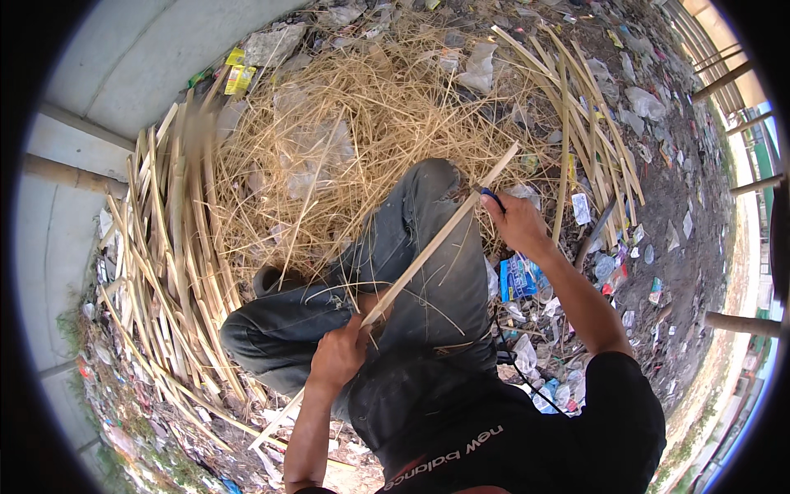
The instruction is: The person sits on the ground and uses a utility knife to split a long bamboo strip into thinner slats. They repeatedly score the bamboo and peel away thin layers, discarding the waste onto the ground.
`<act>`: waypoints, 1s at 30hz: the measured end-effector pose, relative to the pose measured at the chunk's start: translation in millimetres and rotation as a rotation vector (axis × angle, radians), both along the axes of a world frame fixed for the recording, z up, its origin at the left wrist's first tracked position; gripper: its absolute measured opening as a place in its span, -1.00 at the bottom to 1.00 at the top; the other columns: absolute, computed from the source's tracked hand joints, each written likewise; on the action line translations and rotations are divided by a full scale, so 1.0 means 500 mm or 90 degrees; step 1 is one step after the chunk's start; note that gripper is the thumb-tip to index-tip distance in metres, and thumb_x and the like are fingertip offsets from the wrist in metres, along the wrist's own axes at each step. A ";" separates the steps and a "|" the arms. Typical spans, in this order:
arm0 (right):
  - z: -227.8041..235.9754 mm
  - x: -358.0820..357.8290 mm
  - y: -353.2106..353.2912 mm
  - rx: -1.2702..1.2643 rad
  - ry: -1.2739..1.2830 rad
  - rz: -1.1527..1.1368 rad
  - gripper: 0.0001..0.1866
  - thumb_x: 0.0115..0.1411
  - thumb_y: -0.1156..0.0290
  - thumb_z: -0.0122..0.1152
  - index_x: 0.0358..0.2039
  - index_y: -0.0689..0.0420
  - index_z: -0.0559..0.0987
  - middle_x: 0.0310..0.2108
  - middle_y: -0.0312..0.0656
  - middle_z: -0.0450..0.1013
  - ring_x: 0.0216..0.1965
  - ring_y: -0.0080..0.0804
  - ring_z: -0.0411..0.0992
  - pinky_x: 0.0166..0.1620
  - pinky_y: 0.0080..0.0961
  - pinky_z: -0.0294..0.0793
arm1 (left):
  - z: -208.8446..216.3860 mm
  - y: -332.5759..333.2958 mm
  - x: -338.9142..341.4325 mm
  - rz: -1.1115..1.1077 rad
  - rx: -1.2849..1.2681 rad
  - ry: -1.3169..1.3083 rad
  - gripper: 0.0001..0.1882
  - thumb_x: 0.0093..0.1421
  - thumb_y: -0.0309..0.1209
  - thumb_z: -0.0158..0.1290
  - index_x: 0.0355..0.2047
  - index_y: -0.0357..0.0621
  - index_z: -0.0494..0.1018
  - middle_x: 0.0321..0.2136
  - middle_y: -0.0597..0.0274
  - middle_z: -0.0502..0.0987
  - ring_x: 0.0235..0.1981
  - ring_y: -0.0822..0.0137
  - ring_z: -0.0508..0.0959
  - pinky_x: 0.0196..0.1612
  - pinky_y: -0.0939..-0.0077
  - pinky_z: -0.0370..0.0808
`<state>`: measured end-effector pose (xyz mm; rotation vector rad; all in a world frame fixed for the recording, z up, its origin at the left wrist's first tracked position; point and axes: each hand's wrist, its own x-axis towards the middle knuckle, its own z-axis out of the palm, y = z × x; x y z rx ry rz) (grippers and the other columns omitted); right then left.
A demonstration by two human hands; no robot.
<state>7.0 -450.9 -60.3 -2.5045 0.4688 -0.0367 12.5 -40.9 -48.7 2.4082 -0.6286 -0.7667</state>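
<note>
A long pale bamboo strip runs slantwise over my legs, from the lower left up to the right. My left hand is closed around its lower part, near my lap. In my right hand is a small knife with a dark blue handle, gripped in closed fingers. Its short blade meets the strip near the upper end, over my right knee; the edge is too small to make out. Thin curled shavings hang over my trousers and around the strip.
Many split bamboo strips lie stacked on the left, beside a grey wall. More strips lie at the upper right. A heap of straw-like shavings covers the ground ahead. Litter, including a blue packet, is scattered to the right.
</note>
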 end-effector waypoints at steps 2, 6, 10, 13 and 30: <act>0.013 0.011 -0.017 -0.018 0.031 -0.013 -0.44 0.48 -0.10 0.01 -0.32 0.19 0.61 -0.52 0.21 0.53 -0.43 0.30 0.54 -0.30 0.12 0.52 | 0.000 -0.003 0.007 -0.011 -0.003 -0.023 -0.79 0.40 -0.31 0.06 -0.07 -0.16 0.44 -0.51 -0.22 0.61 -0.42 -0.34 0.62 -0.34 -0.26 0.51; 0.041 -0.033 0.110 -0.035 0.109 0.180 -0.43 0.51 -0.07 -0.02 -0.31 0.22 0.60 -0.54 0.20 0.52 -0.43 0.31 0.53 -0.32 0.13 0.50 | 0.005 -0.008 0.013 -0.015 -0.014 -0.079 -0.79 0.39 -0.32 0.06 -0.08 -0.16 0.44 -0.53 -0.20 0.61 -0.45 -0.35 0.61 -0.37 -0.26 0.51; 0.010 0.010 0.032 -0.063 0.016 0.053 -0.40 0.50 -0.09 -0.03 -0.34 0.25 0.59 -0.56 0.20 0.51 -0.42 0.32 0.53 -0.32 0.13 0.50 | 0.013 0.027 0.003 -0.013 0.000 -0.039 -0.81 0.39 -0.34 0.06 -0.09 -0.17 0.44 -0.52 -0.19 0.61 -0.44 -0.33 0.62 -0.36 -0.23 0.51; -0.043 0.039 -0.233 -0.052 -0.014 -0.205 -0.35 0.50 -0.12 -0.02 -0.43 0.28 0.57 -0.56 0.22 0.47 -0.48 0.29 0.48 -0.35 0.05 0.41 | 0.013 0.059 0.006 -0.014 -0.037 -0.036 -0.83 0.39 -0.36 0.05 -0.12 -0.18 0.44 -0.52 -0.20 0.61 -0.43 -0.32 0.62 -0.35 -0.20 0.52; -0.011 0.003 0.018 -0.030 0.059 0.038 -0.40 0.48 -0.12 0.02 -0.38 0.18 0.67 -0.57 0.10 0.56 -0.43 0.24 0.57 -0.31 0.08 0.55 | 0.000 -0.010 0.030 0.005 -0.141 0.120 -0.81 0.37 -0.38 0.07 -0.20 -0.30 0.45 -0.53 -0.37 0.54 -0.41 -0.43 0.57 -0.35 -0.23 0.47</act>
